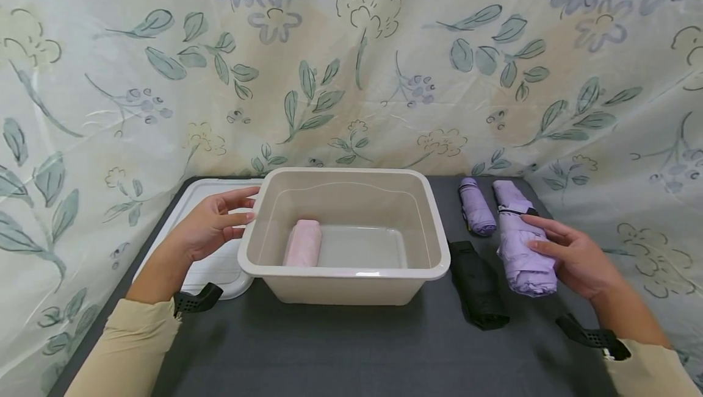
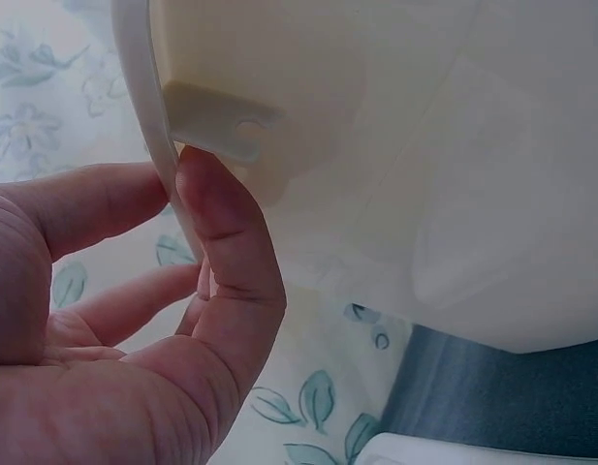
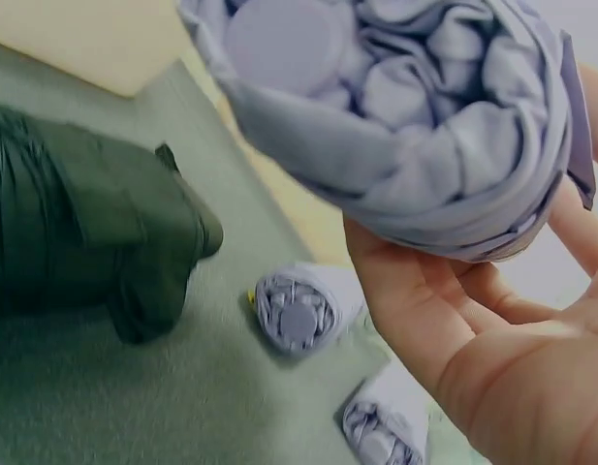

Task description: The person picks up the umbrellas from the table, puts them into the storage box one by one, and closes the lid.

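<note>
A beige plastic tub (image 1: 343, 291) stands mid-table, with a pink rolled bundle (image 1: 304, 243) inside at the left. My left hand (image 1: 211, 223) grips its left rim; in the left wrist view, bent fingertips (image 2: 226, 208) meet the lip. On the right, my right hand (image 1: 576, 257) holds a lavender folding umbrella (image 1: 526, 257), fingers and thumb along its side. The right wrist view shows the umbrella's round end (image 3: 284, 44) and bunched fabric close up. Behind it lies another lavender umbrella (image 1: 509, 193), partly hidden.
A black folded umbrella (image 1: 478, 287) lies right of the tub, with a smaller lavender umbrella (image 1: 476, 207) farther back. Under my left hand is a white lid (image 1: 219, 269) on the dark table (image 1: 340, 348). A floral curtain (image 1: 351, 80) closes off the back and sides.
</note>
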Available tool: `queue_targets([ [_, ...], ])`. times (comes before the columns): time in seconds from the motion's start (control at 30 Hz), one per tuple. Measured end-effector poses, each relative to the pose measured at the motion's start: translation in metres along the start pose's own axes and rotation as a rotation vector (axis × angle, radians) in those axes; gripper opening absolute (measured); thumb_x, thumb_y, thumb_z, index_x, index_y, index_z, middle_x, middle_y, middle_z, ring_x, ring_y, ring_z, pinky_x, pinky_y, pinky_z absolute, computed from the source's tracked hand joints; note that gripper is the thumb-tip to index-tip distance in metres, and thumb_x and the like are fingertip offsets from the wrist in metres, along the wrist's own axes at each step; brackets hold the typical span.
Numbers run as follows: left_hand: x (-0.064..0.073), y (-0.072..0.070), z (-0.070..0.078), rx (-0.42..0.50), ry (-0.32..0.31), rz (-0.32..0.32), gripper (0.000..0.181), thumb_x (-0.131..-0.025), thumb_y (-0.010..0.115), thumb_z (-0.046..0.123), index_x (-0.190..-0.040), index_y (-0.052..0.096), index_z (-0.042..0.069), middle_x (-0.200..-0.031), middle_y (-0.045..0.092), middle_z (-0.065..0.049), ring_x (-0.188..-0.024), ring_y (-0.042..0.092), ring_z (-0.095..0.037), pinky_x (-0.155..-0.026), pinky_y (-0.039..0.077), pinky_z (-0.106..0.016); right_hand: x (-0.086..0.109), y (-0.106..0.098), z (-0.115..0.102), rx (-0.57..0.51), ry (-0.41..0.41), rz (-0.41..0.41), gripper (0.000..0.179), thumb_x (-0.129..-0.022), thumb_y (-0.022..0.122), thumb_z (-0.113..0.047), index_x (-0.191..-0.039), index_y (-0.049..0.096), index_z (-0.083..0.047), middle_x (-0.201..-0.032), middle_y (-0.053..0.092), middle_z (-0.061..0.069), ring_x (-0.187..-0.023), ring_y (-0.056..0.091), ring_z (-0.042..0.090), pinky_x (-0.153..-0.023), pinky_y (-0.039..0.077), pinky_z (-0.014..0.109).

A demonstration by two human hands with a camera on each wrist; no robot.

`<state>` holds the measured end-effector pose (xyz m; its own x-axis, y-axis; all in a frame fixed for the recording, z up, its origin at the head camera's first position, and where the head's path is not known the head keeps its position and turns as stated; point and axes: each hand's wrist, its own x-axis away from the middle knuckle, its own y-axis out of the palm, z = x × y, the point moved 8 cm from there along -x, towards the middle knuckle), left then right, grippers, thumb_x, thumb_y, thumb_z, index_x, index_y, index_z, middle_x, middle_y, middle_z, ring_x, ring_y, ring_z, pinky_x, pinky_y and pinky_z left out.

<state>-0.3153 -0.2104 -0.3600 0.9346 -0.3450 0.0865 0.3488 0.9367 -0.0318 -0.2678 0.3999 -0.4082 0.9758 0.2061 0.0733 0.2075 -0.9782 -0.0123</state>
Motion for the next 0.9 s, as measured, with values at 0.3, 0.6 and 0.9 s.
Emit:
queue_targets([
  [0.3, 0.003, 0.000, 0.003, -0.006, 0.013, -0.007, 0.065, -0.100, 0.065, 0.006, -0.157, 0.036, 0.002, -0.118, 0.060, -0.002, -0.099, 0.070, -0.011, -0.086, 0.062, -0.031, -0.007, 0.025, -0.027, -0.020, -0.018, -0.053, 0.057, -0.103, 0.053, 0.003, -0.153, 0.049, -0.024, -0.130, 0.055, -0.005, -0.097, 0.070, 0.017, -0.077, 0.064, 0.035],
  [0.6, 0.003, 0.002, 0.004, 0.034, 0.038, -0.014, 0.065, -0.098, 0.065, 0.002, -0.157, 0.037, 0.000, -0.117, 0.061, -0.003, -0.096, 0.070, -0.011, -0.083, 0.063, -0.029, -0.015, 0.051, -0.046, -0.094, -0.005, -0.117, 0.056, -0.102, 0.052, 0.007, -0.147, 0.057, -0.025, -0.124, 0.063, -0.001, -0.096, 0.072, 0.021, -0.077, 0.064, 0.039],
  [0.9, 0.003, 0.004, 0.002, 0.024, 0.033, -0.011, 0.066, -0.099, 0.065, 0.003, -0.158, 0.034, 0.000, -0.118, 0.059, -0.003, -0.096, 0.069, -0.010, -0.083, 0.063, -0.029, -0.024, 0.077, -0.066, -0.059, 0.032, -0.135, 0.053, -0.101, 0.055, 0.004, -0.144, 0.058, -0.027, -0.124, 0.065, 0.000, -0.098, 0.073, 0.021, -0.079, 0.064, 0.039],
])
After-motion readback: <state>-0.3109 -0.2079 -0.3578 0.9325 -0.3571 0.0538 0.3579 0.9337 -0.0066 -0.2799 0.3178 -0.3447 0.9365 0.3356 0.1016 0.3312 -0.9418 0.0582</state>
